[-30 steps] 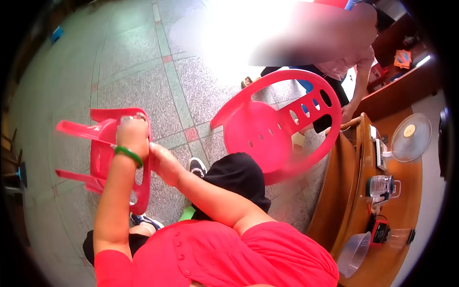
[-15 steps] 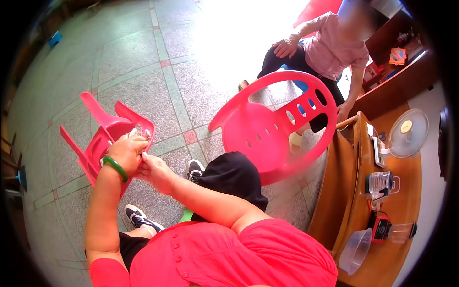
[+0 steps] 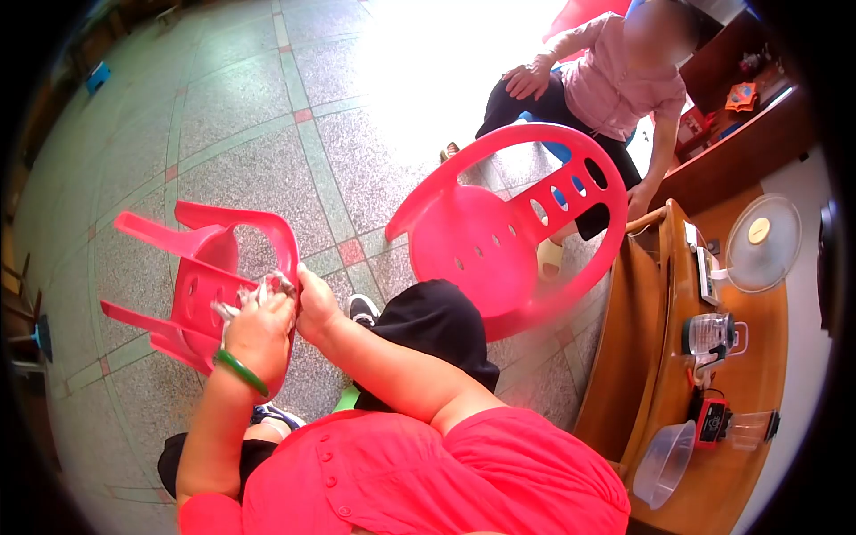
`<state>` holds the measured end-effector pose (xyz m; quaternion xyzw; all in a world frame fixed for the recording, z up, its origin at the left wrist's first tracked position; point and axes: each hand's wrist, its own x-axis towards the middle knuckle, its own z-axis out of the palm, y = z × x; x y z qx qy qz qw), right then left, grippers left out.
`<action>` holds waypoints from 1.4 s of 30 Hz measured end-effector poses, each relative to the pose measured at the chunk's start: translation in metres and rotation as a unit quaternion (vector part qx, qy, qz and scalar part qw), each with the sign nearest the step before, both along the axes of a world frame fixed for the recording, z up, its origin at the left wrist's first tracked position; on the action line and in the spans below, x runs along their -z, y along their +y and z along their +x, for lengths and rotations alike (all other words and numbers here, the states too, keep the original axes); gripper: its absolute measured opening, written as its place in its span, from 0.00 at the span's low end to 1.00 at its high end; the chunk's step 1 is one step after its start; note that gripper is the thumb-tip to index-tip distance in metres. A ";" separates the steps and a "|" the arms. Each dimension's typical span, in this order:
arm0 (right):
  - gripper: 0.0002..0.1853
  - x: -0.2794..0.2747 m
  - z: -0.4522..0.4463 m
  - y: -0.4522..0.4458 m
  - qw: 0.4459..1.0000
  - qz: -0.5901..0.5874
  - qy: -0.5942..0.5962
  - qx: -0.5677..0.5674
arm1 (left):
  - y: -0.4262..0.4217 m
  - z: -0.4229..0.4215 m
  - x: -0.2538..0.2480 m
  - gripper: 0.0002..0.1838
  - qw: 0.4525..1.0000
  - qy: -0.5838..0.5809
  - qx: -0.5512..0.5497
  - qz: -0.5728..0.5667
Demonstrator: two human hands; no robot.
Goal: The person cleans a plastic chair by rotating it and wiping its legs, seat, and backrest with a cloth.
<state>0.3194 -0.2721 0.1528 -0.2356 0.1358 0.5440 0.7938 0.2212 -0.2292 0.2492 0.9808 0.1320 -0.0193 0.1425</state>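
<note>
A small red plastic chair (image 3: pixel 209 250) is tipped over in front of me, its legs pointing left. My left hand (image 3: pixel 259 337), with a green bangle on the wrist, presses a crumpled whitish-grey cloth (image 3: pixel 265 292) against the chair. The fingers are closed over the cloth. My right hand (image 3: pixel 316 308) grips the chair's near rim, with its thumb up along the edge and its other fingers mostly hidden behind. To the right stands a larger red plastic chair (image 3: pixel 459 236) with a looped armrest, apart from both hands.
A seated person (image 3: pixel 615 80) is beyond the larger chair, one hand near the wooden cabinet's corner. Along the right, the wooden cabinet (image 3: pixel 767 357) carries a glass jug (image 3: pixel 711 337), a mesh cover (image 3: pixel 763 241), a red box (image 3: pixel 711 421) and a clear plastic tub (image 3: pixel 664 468). Tiled floor (image 3: pixel 241 152) spreads ahead.
The small chair has turned and shifted right, its legs now pointing more squarely left. Both hands moved right and nearer with it, the cloth still under my left hand.
</note>
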 end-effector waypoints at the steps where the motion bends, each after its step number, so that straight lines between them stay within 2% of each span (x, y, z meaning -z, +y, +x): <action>1: 0.18 0.000 -0.002 -0.001 1.000 -0.008 -0.021 0.016 | -0.002 -0.004 0.004 0.18 1.000 -0.014 0.006 0.008; 4: 0.18 0.015 -0.009 -0.001 0.999 -0.008 -0.043 0.016 | -0.008 -0.010 -0.001 0.21 1.000 0.011 -0.017 -0.019; 6: 0.16 0.005 -0.009 0.005 0.996 -0.063 -0.027 0.064 | -0.008 -0.021 -0.001 0.23 0.998 -0.037 -0.014 -0.053; 12: 0.16 0.017 0.009 0.015 0.995 -0.071 0.023 0.072 | -0.014 -0.057 0.006 0.26 0.994 -0.065 -0.020 -0.085; 14: 0.17 0.018 0.018 0.012 0.991 -0.121 0.029 0.044 | -0.015 -0.070 0.008 0.27 0.993 -0.076 -0.016 -0.089; 16: 0.17 0.021 0.025 0.015 0.990 -0.123 0.046 0.054 | -0.017 -0.085 0.015 0.27 0.991 -0.080 -0.030 -0.100; 24: 0.14 0.019 0.036 0.017 0.992 -0.119 0.030 0.041 | -0.032 -0.124 0.041 0.27 0.994 -0.060 -0.079 -0.046; 27: 0.15 0.014 0.036 0.018 0.993 -0.116 0.019 0.029 | -0.041 -0.121 0.059 0.28 0.985 -0.115 -0.099 0.079; 30: 0.16 0.009 0.037 0.017 0.994 -0.103 0.001 0.028 | -0.033 -0.113 0.071 0.26 0.975 -0.142 -0.102 0.137; 34: 0.19 0.011 0.032 0.021 0.999 -0.031 -0.017 0.009 | -0.023 -0.096 0.065 0.23 0.973 -0.159 -0.116 0.123; 35: 0.20 -0.006 0.024 0.019 0.999 0.003 -0.025 -0.028 | -0.020 -0.091 0.063 0.23 0.973 -0.158 -0.114 0.125; 36: 0.21 -0.023 0.015 0.014 0.998 -0.032 -0.040 -0.038 | -0.017 -0.084 0.061 0.22 0.971 -0.160 -0.123 0.129; 39: 0.24 -0.004 0.002 0.020 0.992 -0.021 -0.086 -0.086 | -0.011 -0.059 0.050 0.19 0.967 -0.164 -0.146 0.128; 42: 0.25 -0.021 -0.004 0.013 0.985 -0.012 -0.147 -0.094 | -0.007 -0.037 0.045 0.18 0.970 -0.148 -0.162 0.103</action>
